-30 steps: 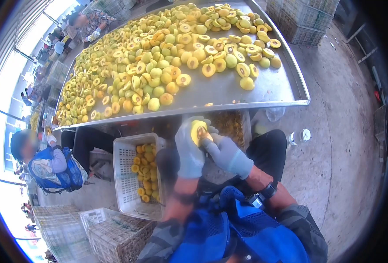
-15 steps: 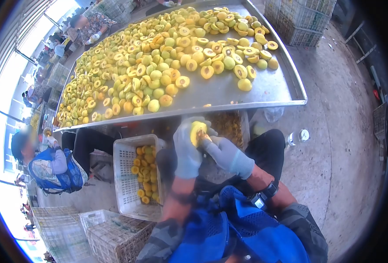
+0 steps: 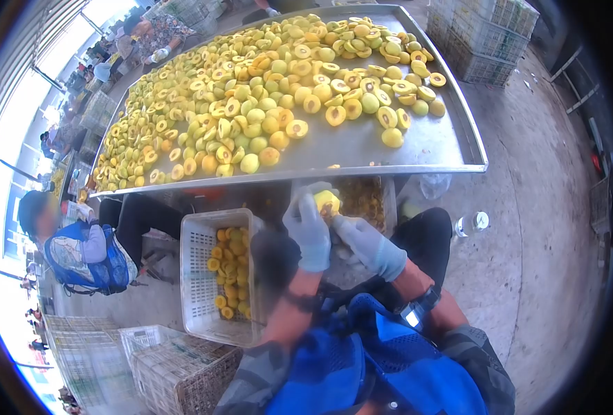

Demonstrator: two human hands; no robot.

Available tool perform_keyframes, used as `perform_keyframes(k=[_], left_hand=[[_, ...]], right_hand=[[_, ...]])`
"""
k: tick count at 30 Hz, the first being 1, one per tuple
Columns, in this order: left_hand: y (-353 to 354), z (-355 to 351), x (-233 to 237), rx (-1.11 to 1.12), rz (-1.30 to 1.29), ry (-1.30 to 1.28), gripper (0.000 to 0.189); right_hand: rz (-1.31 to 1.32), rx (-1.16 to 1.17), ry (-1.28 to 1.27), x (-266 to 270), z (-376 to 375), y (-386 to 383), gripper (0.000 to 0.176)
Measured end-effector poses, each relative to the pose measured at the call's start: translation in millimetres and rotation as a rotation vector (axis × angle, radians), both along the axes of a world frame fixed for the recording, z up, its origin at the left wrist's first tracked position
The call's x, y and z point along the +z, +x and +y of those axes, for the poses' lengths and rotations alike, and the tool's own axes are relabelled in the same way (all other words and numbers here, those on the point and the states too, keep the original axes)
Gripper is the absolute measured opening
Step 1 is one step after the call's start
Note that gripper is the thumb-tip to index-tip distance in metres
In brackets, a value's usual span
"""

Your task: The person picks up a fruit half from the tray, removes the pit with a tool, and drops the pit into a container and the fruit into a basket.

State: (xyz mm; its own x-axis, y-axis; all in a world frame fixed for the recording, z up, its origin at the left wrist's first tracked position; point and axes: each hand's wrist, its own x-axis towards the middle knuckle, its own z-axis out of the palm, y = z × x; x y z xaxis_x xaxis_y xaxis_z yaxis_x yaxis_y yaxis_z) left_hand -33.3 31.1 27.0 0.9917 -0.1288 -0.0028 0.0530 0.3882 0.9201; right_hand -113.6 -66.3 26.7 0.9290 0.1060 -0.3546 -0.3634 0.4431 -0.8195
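Over my lap, my left hand (image 3: 309,225), in a pale glove, is closed around a halved yellow fruit (image 3: 326,203) whose cut face shows. My right hand (image 3: 363,238), gloved too, is closed beside the fruit's lower edge; what its fingers grip is too small to make out. Beyond them a metal table (image 3: 417,146) carries a heap of halved yellow-green fruits (image 3: 251,121). Under its edge, behind my hands, a container (image 3: 389,207) holds brownish bits. A white crate (image 3: 189,277) with yellow fruit halves stands to the left.
A co-worker in a blue vest (image 3: 88,259) sits at the left. Stacked crates stand at the lower left (image 3: 175,370) and upper right (image 3: 483,38). A clear jar (image 3: 471,223) rests on the floor by my right knee. More people are at the far left.
The camera view has shifted slightly. My left hand has turned the fruit a little, and my right fingers have moved from its cut face to its lower edge.
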Motion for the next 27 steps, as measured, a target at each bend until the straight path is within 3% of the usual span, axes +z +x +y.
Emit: perform_keyframes(k=[4,7,12,15,16,18,22,25,27], left_hand=[[5.0,-3.6,-1.6,0.06,-0.034,0.096,0.054],[7.2,-0.2,-2.7,0.061,-0.079,0.18,0.057],[7.9,7.8,17.7,-0.068,-0.275,0.316,0.06],[11.6,12.6,18.4,-0.242,-0.183,0.172,0.064],[13.5,14.4,20.6,-0.268,-0.2,0.187,0.058],[15.2,19.1,23.2,-0.316,-0.222,0.217,0.048],[24.3,21.6,14.3,-0.366,-0.179,0.204,0.049],[25.3,24.9,17.8,-0.397,-0.208,0.261,0.047],[24.6,24.3,18.2,-0.402,-0.267,0.314,0.046]], right_hand=[[-0.138,-0.05,-0.234,-3.6,4.3,4.6,0.048],[0.077,0.087,-0.057,22.6,-6.0,0.2,0.048],[0.086,0.189,0.319,30.6,-11.9,-5.2,0.049],[0.044,0.246,0.435,21.9,-15.8,-9.4,0.051],[0.026,0.266,0.458,19.1,-15.6,-10.0,0.052],[0.04,0.229,0.256,18.5,-10.3,-5.9,0.048],[0.049,0.219,0.064,16.1,-8.3,-3.8,0.045],[0.036,0.231,0.1,18.3,-8.7,-4.5,0.046],[0.04,0.306,0.398,6.9,-14.2,-5.0,0.047]])
